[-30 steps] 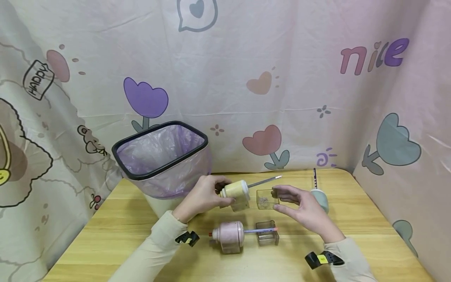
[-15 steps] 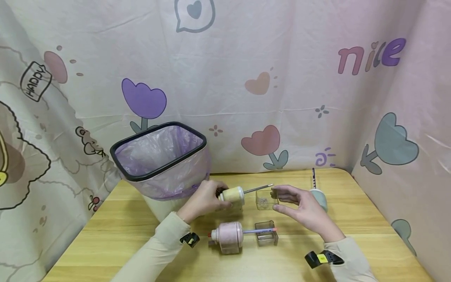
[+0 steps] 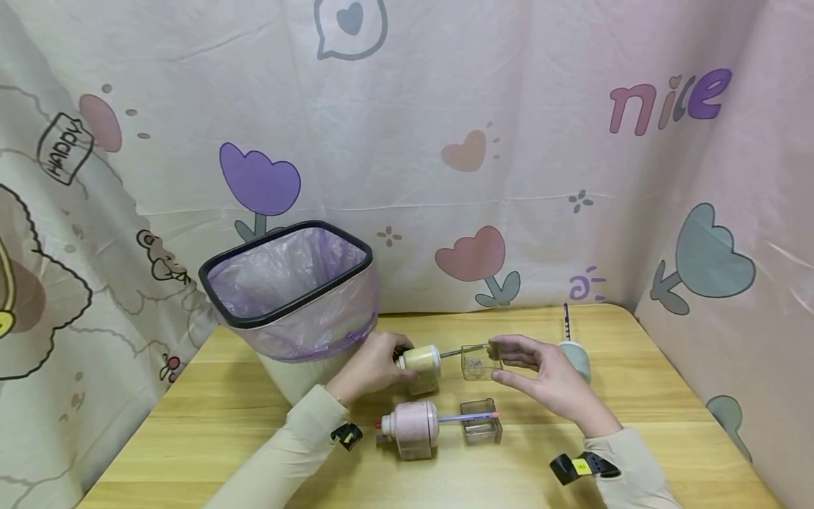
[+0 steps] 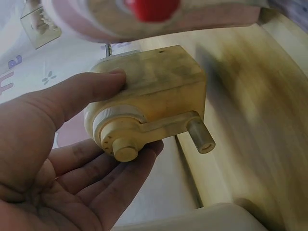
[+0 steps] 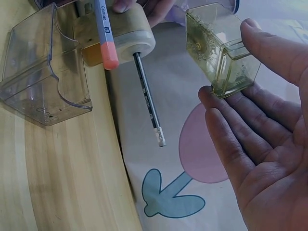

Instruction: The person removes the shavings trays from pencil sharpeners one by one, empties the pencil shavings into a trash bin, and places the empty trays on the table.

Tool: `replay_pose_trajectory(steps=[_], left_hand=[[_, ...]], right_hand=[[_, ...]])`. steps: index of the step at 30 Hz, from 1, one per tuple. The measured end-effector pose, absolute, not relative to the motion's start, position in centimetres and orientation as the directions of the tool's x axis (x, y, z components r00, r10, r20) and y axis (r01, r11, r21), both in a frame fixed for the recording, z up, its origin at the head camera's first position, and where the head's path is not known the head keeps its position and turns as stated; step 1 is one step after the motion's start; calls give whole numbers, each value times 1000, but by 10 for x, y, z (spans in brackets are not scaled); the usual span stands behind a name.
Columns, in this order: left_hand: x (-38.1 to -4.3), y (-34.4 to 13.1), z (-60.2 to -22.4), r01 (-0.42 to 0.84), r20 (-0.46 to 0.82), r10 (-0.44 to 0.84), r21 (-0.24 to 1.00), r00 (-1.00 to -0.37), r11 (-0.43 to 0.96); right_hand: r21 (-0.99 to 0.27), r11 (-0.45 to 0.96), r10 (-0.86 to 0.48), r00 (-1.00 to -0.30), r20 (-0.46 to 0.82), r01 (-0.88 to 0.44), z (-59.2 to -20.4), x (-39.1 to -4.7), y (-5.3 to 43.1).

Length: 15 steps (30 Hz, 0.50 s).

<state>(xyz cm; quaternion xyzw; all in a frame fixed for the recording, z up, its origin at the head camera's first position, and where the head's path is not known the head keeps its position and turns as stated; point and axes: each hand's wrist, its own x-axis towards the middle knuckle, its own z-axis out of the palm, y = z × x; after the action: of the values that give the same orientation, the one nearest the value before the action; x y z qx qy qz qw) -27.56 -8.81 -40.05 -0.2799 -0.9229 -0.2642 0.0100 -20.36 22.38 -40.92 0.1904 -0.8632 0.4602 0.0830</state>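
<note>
My left hand [image 3: 374,365] grips a yellow crank pencil sharpener [image 3: 422,360], thumb on one side and fingers on the other. Its crank handle [image 4: 199,137] shows in the left wrist view. A dark pencil [image 5: 150,106] with a whitish end sticks out of its front, toward the right. Between thumb and fingers my right hand [image 3: 548,372] holds a clear yellowish shavings drawer [image 5: 216,53], with bits of shavings inside. In the head view the drawer overlaps the pencil's end. Nearer me lies a pink sharpener [image 3: 413,431] with a blue pencil [image 3: 463,417] in it.
A smoky clear drawer [image 3: 483,433] stands beneath the blue pencil's end. Behind my right hand is a green sharpener [image 3: 577,362] with a dark pencil pointing up. A lined trash bin [image 3: 311,292] with a black rim stands at the left. Printed curtain hangs behind the wooden table [image 3: 191,431].
My left hand has lowered the yellow sharpener, and its pencil has dropped from above the drawer to overlapping it. My right hand holds the drawer nearly still.
</note>
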Motion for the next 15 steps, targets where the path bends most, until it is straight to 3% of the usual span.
replay_pose_trajectory(steps=[15], left_hand=[[-278, -88, -411, 512, 156, 504, 468, -850, 720]], right_hand=[[-780, 483, -255, -916, 309, -397, -412, -204, 224]])
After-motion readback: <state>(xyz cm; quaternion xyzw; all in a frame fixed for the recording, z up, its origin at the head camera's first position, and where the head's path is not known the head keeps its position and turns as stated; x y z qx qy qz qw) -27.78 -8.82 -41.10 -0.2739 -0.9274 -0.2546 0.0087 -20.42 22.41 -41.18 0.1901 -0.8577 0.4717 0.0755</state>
